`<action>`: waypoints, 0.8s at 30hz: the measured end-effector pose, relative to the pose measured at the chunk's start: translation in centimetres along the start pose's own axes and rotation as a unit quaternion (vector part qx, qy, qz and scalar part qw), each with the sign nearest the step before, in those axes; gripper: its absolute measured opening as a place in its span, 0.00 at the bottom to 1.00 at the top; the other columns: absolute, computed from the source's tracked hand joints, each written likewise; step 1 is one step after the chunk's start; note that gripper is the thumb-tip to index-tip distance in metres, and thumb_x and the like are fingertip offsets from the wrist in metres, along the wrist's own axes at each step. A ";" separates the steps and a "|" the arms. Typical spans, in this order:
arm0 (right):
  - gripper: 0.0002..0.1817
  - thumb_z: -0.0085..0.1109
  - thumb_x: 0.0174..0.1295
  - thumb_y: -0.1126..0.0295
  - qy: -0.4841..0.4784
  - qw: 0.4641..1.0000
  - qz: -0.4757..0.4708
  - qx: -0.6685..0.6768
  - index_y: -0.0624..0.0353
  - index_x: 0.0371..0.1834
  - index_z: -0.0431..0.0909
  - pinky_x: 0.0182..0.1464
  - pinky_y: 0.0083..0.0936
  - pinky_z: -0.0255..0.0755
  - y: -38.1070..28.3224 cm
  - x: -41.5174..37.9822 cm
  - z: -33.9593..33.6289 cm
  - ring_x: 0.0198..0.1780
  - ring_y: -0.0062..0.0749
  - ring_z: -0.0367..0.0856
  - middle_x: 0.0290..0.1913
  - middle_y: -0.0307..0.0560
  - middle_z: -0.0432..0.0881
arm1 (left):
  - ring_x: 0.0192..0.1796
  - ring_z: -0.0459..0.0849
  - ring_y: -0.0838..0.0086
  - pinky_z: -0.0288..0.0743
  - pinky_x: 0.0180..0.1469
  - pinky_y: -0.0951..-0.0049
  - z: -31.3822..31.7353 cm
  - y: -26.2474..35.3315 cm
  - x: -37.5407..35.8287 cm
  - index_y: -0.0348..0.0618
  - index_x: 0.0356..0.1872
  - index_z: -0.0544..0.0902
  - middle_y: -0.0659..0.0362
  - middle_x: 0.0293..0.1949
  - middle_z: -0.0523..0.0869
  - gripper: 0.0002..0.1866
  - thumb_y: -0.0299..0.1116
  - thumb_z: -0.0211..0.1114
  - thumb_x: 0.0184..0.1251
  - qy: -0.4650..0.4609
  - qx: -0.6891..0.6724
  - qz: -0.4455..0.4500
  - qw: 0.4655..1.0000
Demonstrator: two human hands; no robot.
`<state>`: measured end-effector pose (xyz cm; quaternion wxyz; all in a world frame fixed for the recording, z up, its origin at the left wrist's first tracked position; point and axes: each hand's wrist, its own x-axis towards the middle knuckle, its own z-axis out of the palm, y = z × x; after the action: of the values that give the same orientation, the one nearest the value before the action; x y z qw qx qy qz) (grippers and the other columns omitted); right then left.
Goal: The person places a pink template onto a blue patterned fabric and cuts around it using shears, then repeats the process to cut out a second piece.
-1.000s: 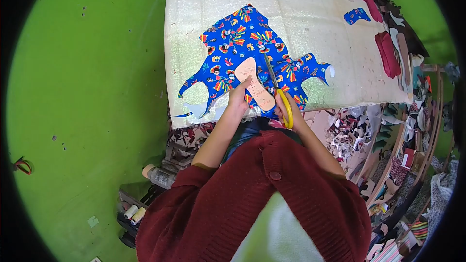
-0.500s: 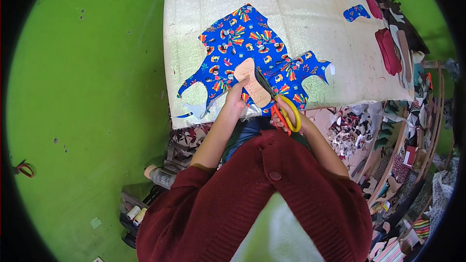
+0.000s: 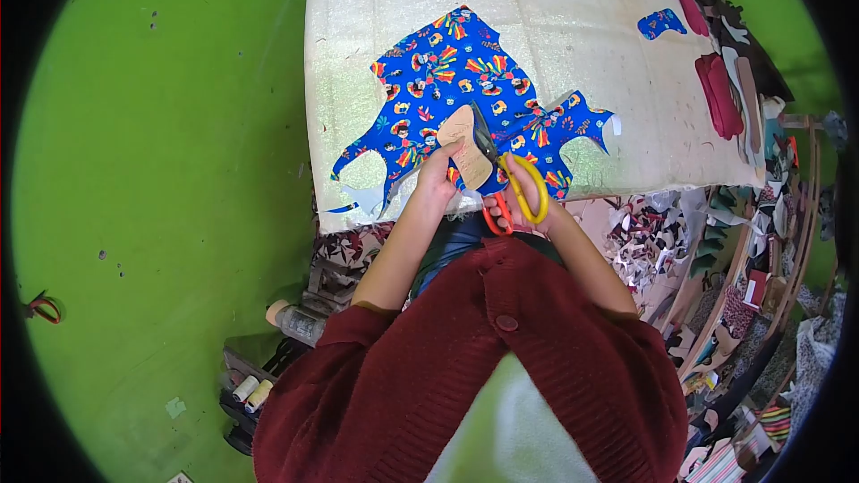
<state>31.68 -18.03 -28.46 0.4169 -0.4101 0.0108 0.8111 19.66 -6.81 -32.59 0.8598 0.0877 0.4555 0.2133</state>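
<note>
At the near edge of the pale surface (image 3: 573,27), a blue patterned cloth (image 3: 447,80) lies flat, with a tan shoe-sole pattern (image 3: 463,139) on its near part. The pattern's long axis runs from the person outward, leaning a little left, its rounded toe end pointing away. The left hand (image 3: 436,181) presses on the pattern's near end, fingers closed down on it and the cloth. The right hand (image 3: 528,206) grips the scissors (image 3: 503,181), fingers through the yellow and orange loops. The blades are parted and point away and to the left, lying just beside the pattern's right edge, over the cloth. A small blue cloth piece (image 3: 660,23) lies well apart near the far right, beside dark red pieces (image 3: 718,94). Thread spools (image 3: 249,391) sit low at the left, over a green floor (image 3: 152,170).
</note>
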 end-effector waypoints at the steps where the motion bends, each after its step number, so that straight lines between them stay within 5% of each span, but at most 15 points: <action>1: 0.35 0.37 0.47 0.29 0.011 1.000 0.007 0.007 0.54 0.34 0.66 0.16 0.17 0.65 -0.2 0.1 -0.2 0.18 0.22 0.68 0.19 0.40 0.68 | 0.43 0.78 0.64 0.72 0.47 0.63 0.1 0.2 -0.2 0.39 0.48 0.70 0.52 0.42 0.78 0.17 0.28 0.56 0.56 0.001 0.000 0.000 1.000; 7: 0.35 0.37 0.46 0.29 0.104 0.991 -0.019 -0.086 0.54 0.32 0.67 0.15 0.17 0.65 -0.6 1.0 0.7 0.16 0.21 0.69 0.18 0.40 0.68 | 0.41 0.79 0.65 0.74 0.44 0.64 0.6 0.9 -0.9 0.38 0.47 0.71 0.53 0.40 0.79 0.16 0.27 0.56 0.55 0.018 0.010 -0.028 0.999; 14: 0.36 0.37 0.46 0.29 0.051 0.998 -0.032 -0.031 0.55 0.22 0.70 0.15 0.17 0.64 -0.8 2.1 1.3 0.12 0.22 0.68 0.11 0.37 0.67 | 0.39 0.80 0.65 0.75 0.42 0.64 0.7 1.0 -0.9 0.38 0.46 0.71 0.53 0.39 0.79 0.16 0.27 0.56 0.55 0.011 -0.021 -0.021 0.999; 16: 0.36 0.35 0.51 0.32 0.002 0.999 -0.049 0.023 0.54 0.44 0.70 0.17 0.21 0.68 -0.4 2.7 0.9 0.16 0.26 0.72 0.25 0.43 0.77 | 0.39 0.80 0.65 0.75 0.42 0.64 0.8 1.2 -0.8 0.37 0.46 0.71 0.53 0.39 0.79 0.16 0.27 0.56 0.55 0.013 -0.023 -0.025 0.999; 24: 0.35 0.34 0.52 0.33 0.051 0.993 -0.080 0.074 0.53 0.45 0.70 0.17 0.22 0.68 -1.6 1.6 3.8 0.19 0.29 0.75 0.27 0.43 0.78 | 0.40 0.79 0.64 0.75 0.43 0.63 0.4 0.9 -0.1 0.37 0.46 0.71 0.51 0.40 0.78 0.16 0.26 0.55 0.56 0.013 -0.033 -0.030 0.999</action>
<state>29.77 -14.55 -26.49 0.5086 -0.4186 0.0586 0.7501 19.70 -6.08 -31.98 0.8623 0.0423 0.4620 0.2032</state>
